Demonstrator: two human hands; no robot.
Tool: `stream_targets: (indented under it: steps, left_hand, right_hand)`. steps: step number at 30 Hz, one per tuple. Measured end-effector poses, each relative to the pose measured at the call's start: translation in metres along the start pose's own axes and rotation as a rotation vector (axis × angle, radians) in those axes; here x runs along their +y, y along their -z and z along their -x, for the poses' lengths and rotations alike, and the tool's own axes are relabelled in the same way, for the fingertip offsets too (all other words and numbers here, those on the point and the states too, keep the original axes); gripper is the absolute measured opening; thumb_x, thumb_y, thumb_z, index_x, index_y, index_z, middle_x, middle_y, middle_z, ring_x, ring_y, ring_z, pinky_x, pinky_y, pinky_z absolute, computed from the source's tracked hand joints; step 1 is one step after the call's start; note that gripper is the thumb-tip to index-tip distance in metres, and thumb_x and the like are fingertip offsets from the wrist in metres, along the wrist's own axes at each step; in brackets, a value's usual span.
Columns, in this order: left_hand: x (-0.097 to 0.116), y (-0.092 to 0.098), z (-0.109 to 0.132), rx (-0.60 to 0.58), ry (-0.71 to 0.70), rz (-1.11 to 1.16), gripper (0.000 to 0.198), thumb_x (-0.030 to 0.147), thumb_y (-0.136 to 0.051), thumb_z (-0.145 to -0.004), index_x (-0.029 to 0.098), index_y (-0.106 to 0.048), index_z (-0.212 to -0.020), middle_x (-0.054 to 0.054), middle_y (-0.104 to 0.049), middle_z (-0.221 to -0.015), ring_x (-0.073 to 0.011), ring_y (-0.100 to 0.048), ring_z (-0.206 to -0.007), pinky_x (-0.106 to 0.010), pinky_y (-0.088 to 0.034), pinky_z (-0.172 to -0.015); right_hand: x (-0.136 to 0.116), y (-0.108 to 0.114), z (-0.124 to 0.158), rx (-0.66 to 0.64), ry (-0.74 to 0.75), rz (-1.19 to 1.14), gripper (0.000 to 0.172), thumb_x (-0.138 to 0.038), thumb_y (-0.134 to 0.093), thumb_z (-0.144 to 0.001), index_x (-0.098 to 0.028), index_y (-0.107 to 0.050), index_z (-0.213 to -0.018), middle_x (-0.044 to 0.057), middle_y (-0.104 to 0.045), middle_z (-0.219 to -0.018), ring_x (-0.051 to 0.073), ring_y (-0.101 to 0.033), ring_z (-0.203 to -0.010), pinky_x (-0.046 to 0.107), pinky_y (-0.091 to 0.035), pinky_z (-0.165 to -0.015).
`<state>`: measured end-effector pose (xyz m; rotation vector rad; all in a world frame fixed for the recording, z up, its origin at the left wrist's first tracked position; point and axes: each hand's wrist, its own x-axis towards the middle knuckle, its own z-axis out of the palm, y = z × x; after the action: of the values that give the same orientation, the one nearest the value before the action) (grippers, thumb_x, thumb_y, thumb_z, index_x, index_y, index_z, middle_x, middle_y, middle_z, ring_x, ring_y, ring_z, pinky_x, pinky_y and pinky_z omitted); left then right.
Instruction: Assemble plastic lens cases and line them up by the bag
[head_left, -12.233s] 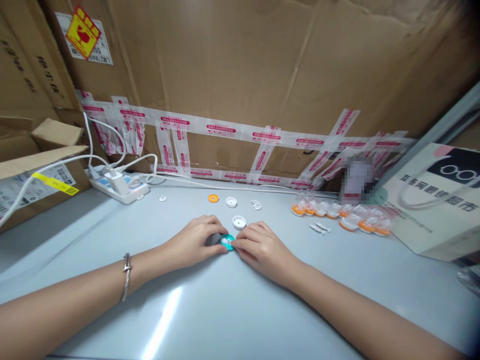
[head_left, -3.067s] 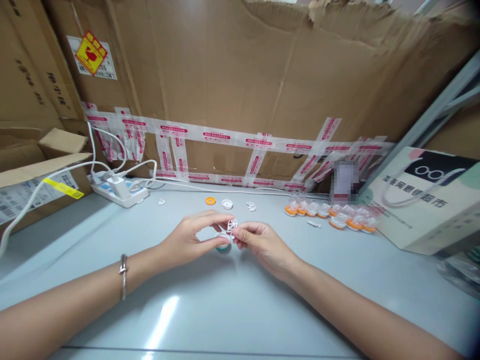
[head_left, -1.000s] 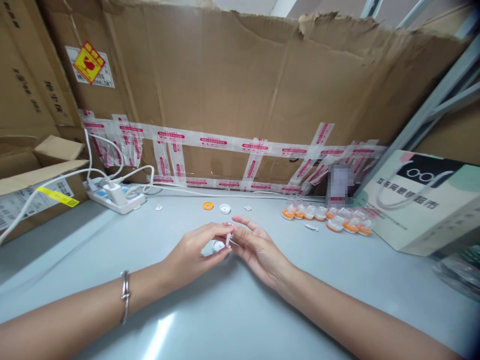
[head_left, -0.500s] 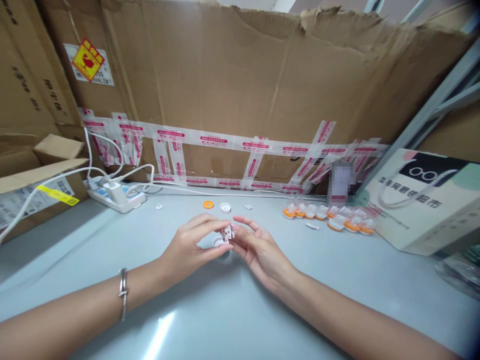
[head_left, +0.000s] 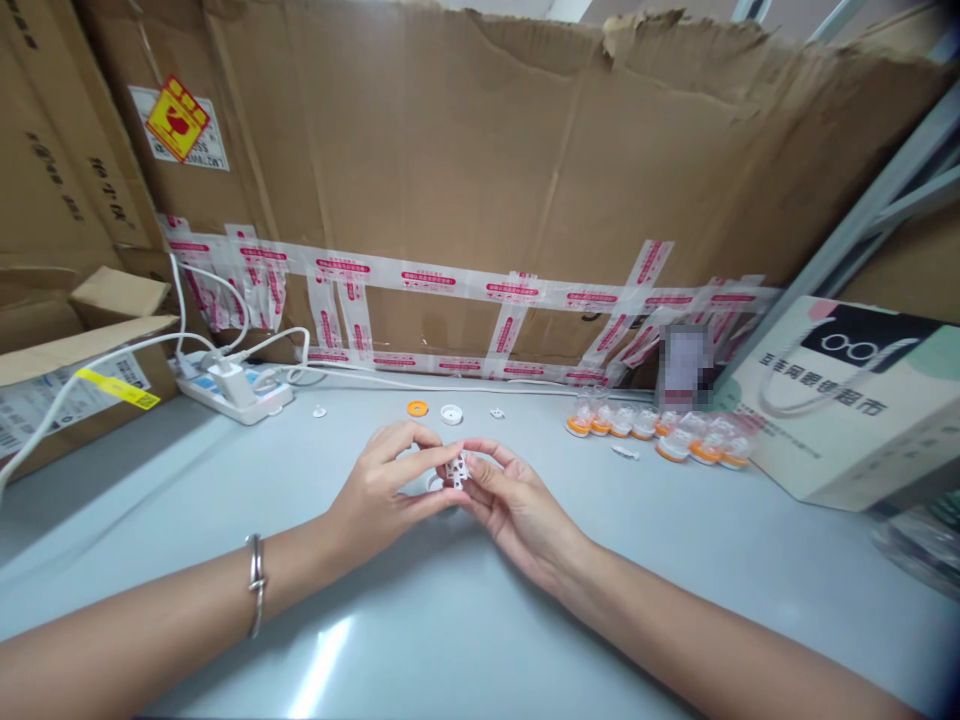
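A small white plastic part with cut-outs (head_left: 456, 468) is pinched between my two hands above the middle of the table. My left hand (head_left: 394, 475) grips it with thumb below and fingers above. From the other side, the fingers and thumb of my right hand (head_left: 511, 492) close on it. Behind my left fingers a white round piece (head_left: 435, 484) shows in part; whether it is touched I cannot tell. Beyond the hands lie an orange ring (head_left: 418, 408), a white ring-shaped piece (head_left: 451, 414), a small white part (head_left: 496, 412) and another white piece (head_left: 319, 411).
Several clear-topped units with orange and white bases (head_left: 645, 425) stand at the right, a thin white piece (head_left: 625, 453) beside them. A paper bag (head_left: 840, 410) is farther right. A power strip (head_left: 236, 395) with white cables lies left, before a big cardboard box (head_left: 480, 160).
The fingertips of my right hand have closed in on the white part, the index finger now resting against its top. The part has turned slightly.
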<state>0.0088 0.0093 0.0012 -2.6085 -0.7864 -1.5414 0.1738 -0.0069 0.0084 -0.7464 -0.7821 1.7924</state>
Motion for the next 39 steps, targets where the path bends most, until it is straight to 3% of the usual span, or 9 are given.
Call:
stream_targets:
  steps: [9,17,24,29,32,39]
  left_hand:
    - [0.0,-0.001,0.002,-0.03,0.012,-0.053,0.029,0.029,-0.067,-0.075,0.019,-0.061,-0.101,-0.004,-0.058,-0.083,-0.0166,-0.054,-0.077,-0.032,-0.044,-0.07]
    - [0.001,-0.003,0.004,-0.03,0.014,-0.053,0.027,0.025,-0.067,-0.076,0.019,-0.059,-0.101,-0.004,-0.058,-0.084,-0.0161,-0.054,-0.077,-0.032,-0.043,-0.071]
    - [0.006,-0.002,0.004,-0.04,0.145,0.083,0.031,0.026,-0.066,-0.076,0.02,-0.058,-0.106,-0.005,-0.058,-0.089,-0.0169,-0.055,-0.083,-0.031,-0.046,-0.073]
    - [0.009,-0.003,0.004,-0.035,0.237,0.192,0.03,0.019,-0.066,-0.076,0.021,-0.057,-0.105,-0.003,-0.059,-0.089,-0.0157,-0.056,-0.084,-0.03,-0.046,-0.076]
    - [0.01,-0.003,0.004,-0.01,0.233,0.232,0.028,0.018,-0.066,-0.075,0.021,-0.058,-0.102,-0.003,-0.059,-0.086,-0.0153,-0.056,-0.081,-0.031,-0.047,-0.076]
    - [0.012,0.0,0.006,0.018,0.181,0.305,0.039,0.012,-0.065,-0.075,0.02,-0.057,-0.112,-0.007,-0.062,-0.103,-0.0166,-0.058,-0.094,-0.03,-0.048,-0.082]
  right_hand:
    - [0.002,-0.001,0.001,-0.006,-0.003,0.004,0.03,-0.023,-0.074,-0.066,-0.015,-0.056,-0.089,0.003,-0.07,-0.073,0.013,-0.068,-0.073,0.021,-0.053,-0.066]
    - [0.006,-0.005,0.003,-0.012,0.098,0.114,0.034,-0.02,-0.076,-0.064,-0.016,-0.055,-0.091,0.001,-0.07,-0.073,0.011,-0.066,-0.075,0.021,-0.051,-0.068]
    - [0.003,-0.008,0.007,-0.013,0.131,0.137,0.035,-0.024,-0.075,-0.065,-0.015,-0.055,-0.092,0.003,-0.07,-0.071,0.014,-0.067,-0.073,0.024,-0.051,-0.067]
    - [0.001,-0.009,0.008,-0.059,0.122,0.124,0.038,-0.025,-0.074,-0.067,-0.017,-0.054,-0.098,0.002,-0.071,-0.072,0.015,-0.067,-0.078,0.026,-0.05,-0.074]
    - [-0.002,-0.007,0.007,-0.1,0.068,0.118,0.043,-0.024,-0.073,-0.069,-0.019,-0.051,-0.105,0.002,-0.071,-0.076,0.015,-0.067,-0.083,0.026,-0.049,-0.078]
    - [-0.008,-0.003,0.003,-0.265,-0.007,0.144,0.038,-0.022,-0.069,-0.073,-0.019,-0.053,-0.107,0.005,-0.071,-0.088,0.016,-0.066,-0.09,0.026,-0.048,-0.081]
